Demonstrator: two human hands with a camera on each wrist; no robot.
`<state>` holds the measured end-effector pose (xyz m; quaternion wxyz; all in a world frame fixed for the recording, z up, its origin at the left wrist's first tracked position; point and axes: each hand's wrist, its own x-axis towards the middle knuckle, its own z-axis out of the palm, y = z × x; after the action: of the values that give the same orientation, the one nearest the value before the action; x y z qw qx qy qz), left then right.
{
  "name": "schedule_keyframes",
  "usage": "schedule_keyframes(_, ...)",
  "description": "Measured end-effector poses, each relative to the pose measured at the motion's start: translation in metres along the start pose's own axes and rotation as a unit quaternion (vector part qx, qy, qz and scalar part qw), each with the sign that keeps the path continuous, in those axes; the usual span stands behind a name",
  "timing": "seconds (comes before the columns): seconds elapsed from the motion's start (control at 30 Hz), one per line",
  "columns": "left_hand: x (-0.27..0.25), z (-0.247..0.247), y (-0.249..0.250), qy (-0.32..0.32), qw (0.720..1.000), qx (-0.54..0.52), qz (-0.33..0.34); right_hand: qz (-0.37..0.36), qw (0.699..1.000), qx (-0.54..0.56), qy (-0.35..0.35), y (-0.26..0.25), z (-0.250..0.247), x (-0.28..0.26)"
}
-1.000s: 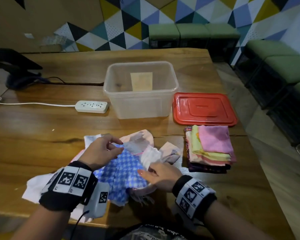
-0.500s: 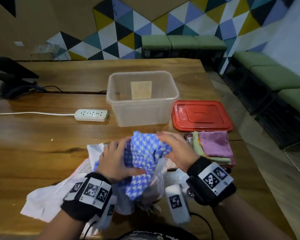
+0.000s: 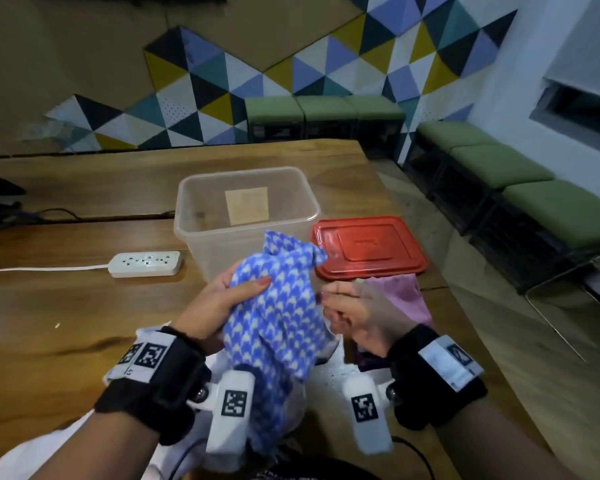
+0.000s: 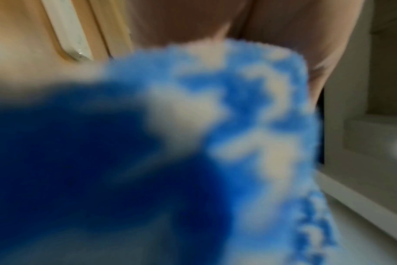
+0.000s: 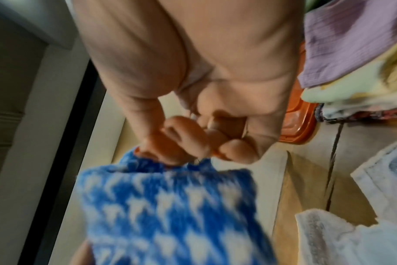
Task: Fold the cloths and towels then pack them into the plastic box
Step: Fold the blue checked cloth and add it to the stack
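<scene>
A blue-and-white houndstooth cloth hangs crumpled in the air above the table, held by both hands. My left hand grips its upper left part, thumb across the front. My right hand pinches its right edge with curled fingers. The cloth fills the lower right wrist view and is a blur in the left wrist view. The clear plastic box stands open just behind the cloth. A folded stack with a purple cloth on top lies right of my right hand.
The red lid lies flat right of the box. A white power strip with its cord sits left of the box. Loose white cloths lie under my wrists at the table's near edge. Green benches stand beyond the table.
Both hands have gathered the blue cloth off the pile and raised it toward the box. The right hand moved from its top to its right edge.
</scene>
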<state>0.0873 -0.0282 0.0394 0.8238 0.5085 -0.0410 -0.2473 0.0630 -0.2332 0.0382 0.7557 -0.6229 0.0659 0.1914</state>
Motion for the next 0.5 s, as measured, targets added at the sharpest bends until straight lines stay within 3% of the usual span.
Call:
schedule_keyframes(0.13, -0.003, 0.001, 0.006, 0.013, 0.999, -0.036, -0.012, 0.012, 0.999, 0.029, 0.011, -0.005, -0.008, 0.001)
schedule_keyframes(0.23, -0.004, 0.007, 0.005, 0.008, 0.996, -0.083, -0.023, 0.051, 0.999, -0.007, -0.002, 0.005, 0.002, 0.006)
schedule_keyframes(0.37, -0.007, 0.011, 0.010, -0.035, 0.988, -0.150, -0.020, 0.098, 0.990, 0.100, -0.032, 0.028, 0.018, 0.010)
schedule_keyframes(0.5, -0.010, 0.006, 0.011, -0.029, 0.993, -0.116, -0.014, -0.007, 0.998, 0.065, -0.010, 0.033, 0.012, 0.013)
